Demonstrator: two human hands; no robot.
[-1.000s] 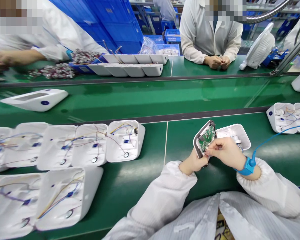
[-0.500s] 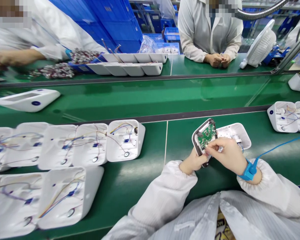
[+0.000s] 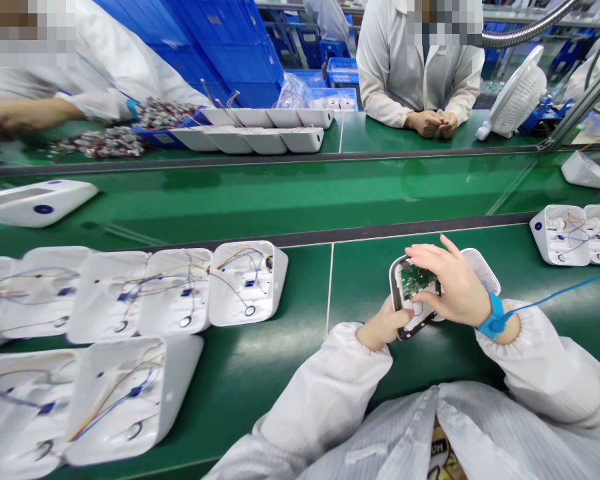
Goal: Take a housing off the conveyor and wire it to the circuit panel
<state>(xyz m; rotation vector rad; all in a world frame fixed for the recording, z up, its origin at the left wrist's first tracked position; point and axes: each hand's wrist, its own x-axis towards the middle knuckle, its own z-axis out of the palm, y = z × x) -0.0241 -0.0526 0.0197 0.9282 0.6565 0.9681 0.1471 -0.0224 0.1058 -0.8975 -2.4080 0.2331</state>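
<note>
The left hand (image 3: 385, 325) grips the lower edge of a small cover (image 3: 414, 297) with a green circuit board (image 3: 414, 279) inside, held just above the table (image 3: 290, 347). The right hand (image 3: 447, 283) lies over the board, fingers (image 3: 420, 252) spread and pressing it (seemingly mid-fitting, not closed up). One open shell (image 3: 483, 270) waits just behind. To the left lie about seven wired shells (image 3: 247, 283); two more (image 3: 575, 233) sit right. On the belt (image 3: 290, 193) beyond, one closed unit (image 3: 33, 200).
</note>
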